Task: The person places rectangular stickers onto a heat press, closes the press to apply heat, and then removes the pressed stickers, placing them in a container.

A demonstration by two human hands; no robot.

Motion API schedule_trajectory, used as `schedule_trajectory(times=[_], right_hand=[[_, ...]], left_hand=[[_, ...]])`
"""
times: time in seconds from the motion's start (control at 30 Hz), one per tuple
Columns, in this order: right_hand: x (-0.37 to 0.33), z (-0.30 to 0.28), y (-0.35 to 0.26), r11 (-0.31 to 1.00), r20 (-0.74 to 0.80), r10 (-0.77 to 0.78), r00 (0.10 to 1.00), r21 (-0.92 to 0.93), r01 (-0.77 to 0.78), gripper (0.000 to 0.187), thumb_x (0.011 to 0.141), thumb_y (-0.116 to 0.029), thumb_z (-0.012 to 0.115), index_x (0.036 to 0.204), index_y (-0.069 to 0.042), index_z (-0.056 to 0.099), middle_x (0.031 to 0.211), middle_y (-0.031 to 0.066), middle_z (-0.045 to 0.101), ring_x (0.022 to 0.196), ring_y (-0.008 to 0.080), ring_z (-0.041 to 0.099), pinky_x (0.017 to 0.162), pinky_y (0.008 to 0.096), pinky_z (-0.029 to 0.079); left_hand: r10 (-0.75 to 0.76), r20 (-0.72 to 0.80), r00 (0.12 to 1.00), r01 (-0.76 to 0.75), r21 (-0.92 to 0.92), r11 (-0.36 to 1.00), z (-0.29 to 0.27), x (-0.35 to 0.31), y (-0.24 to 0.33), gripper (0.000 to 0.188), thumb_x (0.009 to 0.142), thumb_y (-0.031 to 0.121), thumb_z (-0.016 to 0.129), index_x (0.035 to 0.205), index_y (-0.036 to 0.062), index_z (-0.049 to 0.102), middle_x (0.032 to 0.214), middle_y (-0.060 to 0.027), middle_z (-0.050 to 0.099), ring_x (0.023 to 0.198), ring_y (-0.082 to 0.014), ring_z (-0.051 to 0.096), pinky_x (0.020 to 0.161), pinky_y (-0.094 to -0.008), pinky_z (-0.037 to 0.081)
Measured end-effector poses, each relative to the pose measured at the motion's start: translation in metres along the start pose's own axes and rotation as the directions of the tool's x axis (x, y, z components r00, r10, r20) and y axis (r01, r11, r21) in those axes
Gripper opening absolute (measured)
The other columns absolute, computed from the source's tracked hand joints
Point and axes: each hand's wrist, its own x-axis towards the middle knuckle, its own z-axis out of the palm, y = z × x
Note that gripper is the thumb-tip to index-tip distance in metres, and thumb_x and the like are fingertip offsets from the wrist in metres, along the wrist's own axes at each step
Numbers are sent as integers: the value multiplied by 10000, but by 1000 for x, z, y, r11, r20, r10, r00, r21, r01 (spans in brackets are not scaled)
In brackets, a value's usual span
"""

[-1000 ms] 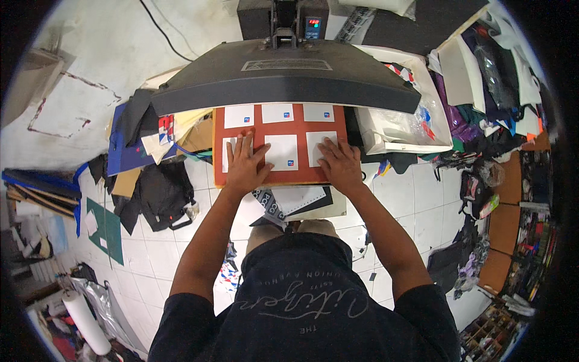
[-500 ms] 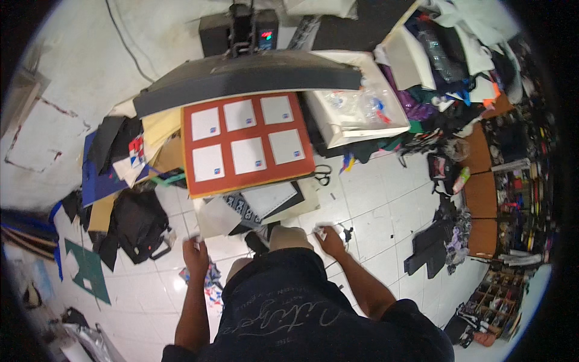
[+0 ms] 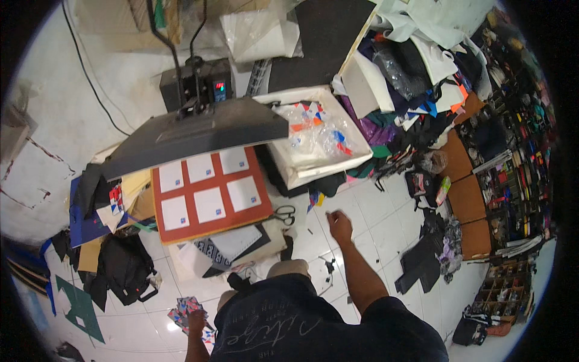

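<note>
On the red bed (image 3: 241, 215), below the raised dark press plate (image 3: 199, 136), six white squares (image 3: 208, 204) lie flat in 2 rows of 3, ea. w/ a small blue mark nr. one corner. Scissors (image 3: 283, 215) just beside the bed's R edge; white tray (image 3: 329, 170) w/ clear plastic further R. Both hands well apart from the squares: R hand (image 3: 341, 228) over the tiled floor, fingers loosely curled, can't tell if pinching anything; L hand (image 3: 196, 321) low, at red/blue/white patterned pcs (image 3: 181, 311), grip unclear.
</note>
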Motion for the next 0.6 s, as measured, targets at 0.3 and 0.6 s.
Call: schedule_trajectory(times=[0.3,0.6], right_hand=[[292,-38,37,979,56,31,998,-202,-19,379,856,-394,657,944,-25,670,899,204,692,894,372,679,790,492,526],[364,22,43,822,263,370,891,-540,-182,583,778,-501,719,1173,-94,585,1164,111,665,1085,304,644,953,444,463]], left_hand=[[-814,304,496,663,-737,129,-44,175,152,317,900,248,617,1098,2,635,806,-53,628,627,-117,607,466,-253,432],[-749,333,573,778,-508,369,-7,124,247,333,856,237,654,1074,-15,652,736,-113,666,658,-169,633,563,-330,474]])
